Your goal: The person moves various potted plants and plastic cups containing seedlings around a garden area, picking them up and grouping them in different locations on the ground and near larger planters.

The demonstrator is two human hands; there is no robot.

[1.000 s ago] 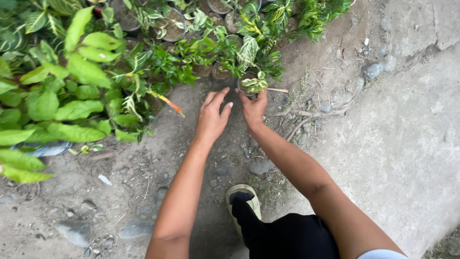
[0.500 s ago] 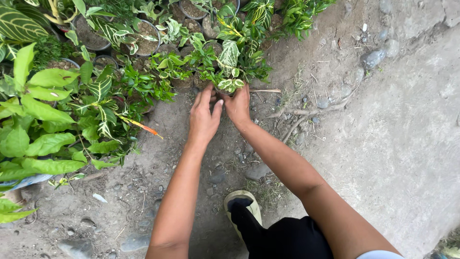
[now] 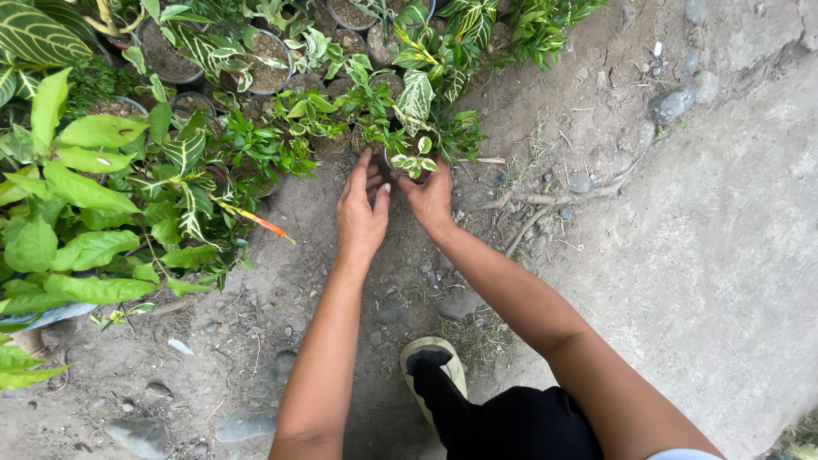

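Both hands moved up-frame since earlier, now closer to the plants. Left hand (image 3: 362,209) fingers loosely together, slightly curled, against the left side of a small dark pot (image 3: 407,163). Right hand (image 3: 430,198) cupped on the pot's right side; grip tightness unclear. Pot sits upright at the near edge of the potted plant cluster (image 3: 256,77), its variegated seedling (image 3: 416,100) pointing up. Bare dirt ground (image 3: 281,298), stones, concrete slab (image 3: 724,255) to the right.

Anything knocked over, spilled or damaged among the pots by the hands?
Nothing stands out. Both hands, left hand and right hand, reach a small potted plant at the edge of the pot cluster; the pots look upright, with no spilled soil visible.
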